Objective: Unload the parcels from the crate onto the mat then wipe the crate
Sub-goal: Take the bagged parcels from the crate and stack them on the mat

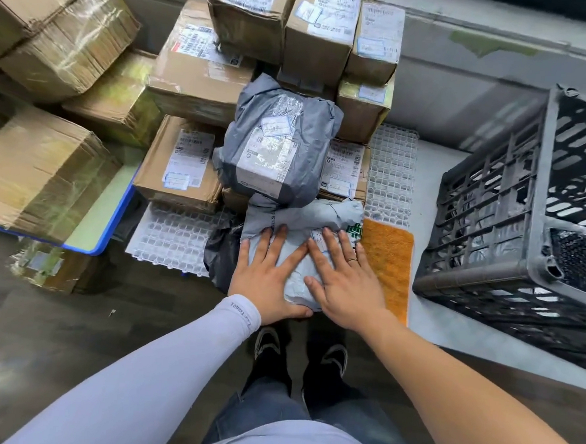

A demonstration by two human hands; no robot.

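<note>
A light grey soft parcel [302,222] lies at the near edge of the white grid mat [392,173]. My left hand [267,278] and my right hand [346,283] both press flat on it with straight fingers. Behind it a darker grey bagged parcel [279,142] leans on stacked cardboard parcels [316,34]. A black bag [219,251] pokes out to the left of the light parcel. The dark plastic crate [539,216] stands tilted at the right, with grey parcels visible through its slotted side. An orange cloth [390,258] lies flat just right of my right hand.
Big taped cartons [41,168] pile up at the left on a blue-edged board [113,217]. A small taped box [52,269] sits on the dark floor below it. My shoes [300,352] stand right under the hands. A grey wall ledge [465,78] runs behind the stack.
</note>
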